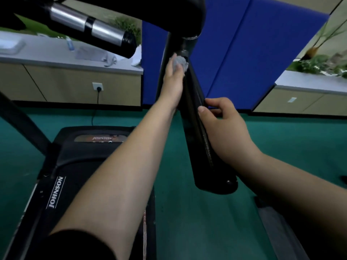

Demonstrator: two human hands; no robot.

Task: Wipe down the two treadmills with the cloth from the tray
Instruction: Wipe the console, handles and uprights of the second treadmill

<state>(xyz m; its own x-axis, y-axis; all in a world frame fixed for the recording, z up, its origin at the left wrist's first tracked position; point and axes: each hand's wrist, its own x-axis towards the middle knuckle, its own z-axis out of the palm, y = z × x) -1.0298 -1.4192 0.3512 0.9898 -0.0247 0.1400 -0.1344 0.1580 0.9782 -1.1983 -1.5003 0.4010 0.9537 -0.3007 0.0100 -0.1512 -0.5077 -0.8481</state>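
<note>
My left hand point(173, 79) reaches up along the black right handrail point(199, 132) of the treadmill and presses a bunched grey cloth point(180, 62) against the rail's upper end, just under the console. My right hand point(223, 128) grips the same handrail lower down, thumb on its left face. The treadmill deck point(62, 175) with "JOHNSON" lettering lies below on the left. A silver and black grip bar point(93, 29) juts out at the top left. A second treadmill's edge point(277, 226) shows at the bottom right.
Green floor point(187, 212) runs between the machines. Blue wall pads point(244, 53) stand behind the rail. A grey counter point(56, 57) with a tray and papers runs along the left wall; a plugged socket point(98, 87) sits below it. Plants point(319, 62) are at the right.
</note>
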